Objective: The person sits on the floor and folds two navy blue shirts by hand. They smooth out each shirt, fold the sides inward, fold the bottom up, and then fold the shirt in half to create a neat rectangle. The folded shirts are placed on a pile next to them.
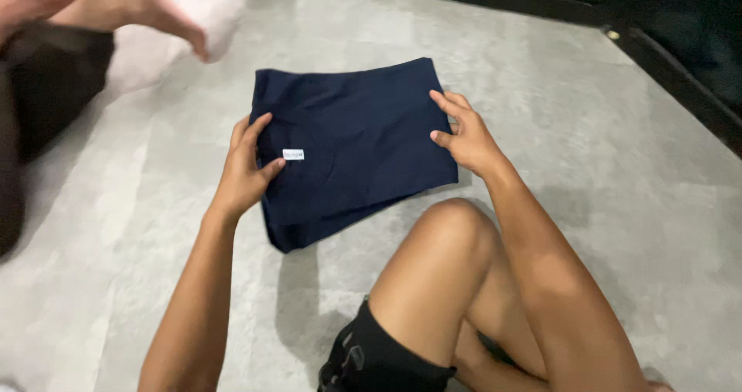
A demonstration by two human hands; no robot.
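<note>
A pale grey mottled floor [618,206] fills most of the frame. Along the top and upper right edge runs a dark, near-black frame or threshold [680,75], with a small round metal fitting on it.

In the upper left lies a pale pink cloth or cushion [154,44], and across it rest another person's bare feet [124,5], beside a dark garment [46,90] at the left edge.

At the bottom centre the person's own bent knee [448,260] rises, with black shorts [379,361] below it.

The folded navy blue garment [355,144] sits in the upper middle of the frame, folded into a rough rectangle, tilted slightly, its lower layers showing along the bottom edge. It seems held just above the floor, or resting on it; I cannot tell which. A small white label [293,155] shows on its left part.

The left hand [247,172] grips the garment's left edge, thumb on top just beside the label, fingers curled at the edge. The right hand [468,137] clasps the right edge, thumb pressed on the cloth and fingers stretched along its side.
</note>
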